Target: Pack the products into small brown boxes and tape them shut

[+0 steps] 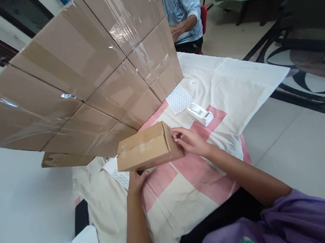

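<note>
Between a blocking cardboard partition (90,75) at far left and open cloth (178,212) at the near edge, a carton (143,146) is flanked by the left hand (136,181), finger closure hidden, and right hand (192,141), fingertips together, a tape dispenser (200,114) farther right.

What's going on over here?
Someone has both bare hands at a closed cardboard box. The left hand is at its lower left edge, some fingers hidden, while the fingers of the right hand are at its right end. A white tape dispenser lies beyond the right hand, by a printed sheet. A large cardboard panel stands behind the box.
</note>
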`<state>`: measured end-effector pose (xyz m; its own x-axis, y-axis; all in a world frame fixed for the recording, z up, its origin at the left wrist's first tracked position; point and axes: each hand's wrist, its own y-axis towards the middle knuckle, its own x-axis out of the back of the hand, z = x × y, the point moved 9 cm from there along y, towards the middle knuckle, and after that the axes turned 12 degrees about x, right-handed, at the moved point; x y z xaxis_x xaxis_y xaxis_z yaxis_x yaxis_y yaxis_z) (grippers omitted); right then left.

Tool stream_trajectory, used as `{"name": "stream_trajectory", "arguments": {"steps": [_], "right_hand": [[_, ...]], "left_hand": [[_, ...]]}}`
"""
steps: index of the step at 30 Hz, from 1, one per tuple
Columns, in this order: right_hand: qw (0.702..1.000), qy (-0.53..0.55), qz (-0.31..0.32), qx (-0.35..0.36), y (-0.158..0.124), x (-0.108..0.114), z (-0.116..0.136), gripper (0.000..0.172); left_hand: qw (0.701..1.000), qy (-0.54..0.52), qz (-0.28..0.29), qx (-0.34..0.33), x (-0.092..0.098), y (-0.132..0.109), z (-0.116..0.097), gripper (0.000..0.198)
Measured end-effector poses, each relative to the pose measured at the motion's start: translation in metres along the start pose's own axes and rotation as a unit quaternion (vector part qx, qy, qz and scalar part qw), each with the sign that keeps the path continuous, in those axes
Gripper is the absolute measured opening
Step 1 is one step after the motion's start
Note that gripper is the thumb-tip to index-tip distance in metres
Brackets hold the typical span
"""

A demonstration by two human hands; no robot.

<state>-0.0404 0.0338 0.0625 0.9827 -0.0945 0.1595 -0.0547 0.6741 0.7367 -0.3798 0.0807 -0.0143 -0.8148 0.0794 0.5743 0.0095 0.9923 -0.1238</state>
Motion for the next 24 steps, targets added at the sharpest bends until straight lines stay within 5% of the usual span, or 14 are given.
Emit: {"name": "stream_trajectory", "arguments": {"steps": [5,8,12,24], "right_hand": [[0.981,0.154,-0.031,-0.111,-0.001,-0.003,-0.017,0.026],[0.979,0.142,-0.025,-0.144,-0.002,0.000,-0.020,0.012],[0.992,0.066,0.033,-0.100,0.000,-0.001,-0.013,0.016],[0.996,0.029,0.035,-0.073,0.001,0.001,-0.009,0.015]], "left_hand": [[0.999,-0.022,-0.035,0.005,0.007,0.005,0.004,0.069],[0.998,-0.028,-0.047,0.010,0.009,0.007,0.008,0.068],[0.998,-0.034,-0.054,0.015,0.009,0.008,0.011,0.068],[0.999,-0.027,-0.033,0.015,0.004,0.009,0.008,0.065]]}}
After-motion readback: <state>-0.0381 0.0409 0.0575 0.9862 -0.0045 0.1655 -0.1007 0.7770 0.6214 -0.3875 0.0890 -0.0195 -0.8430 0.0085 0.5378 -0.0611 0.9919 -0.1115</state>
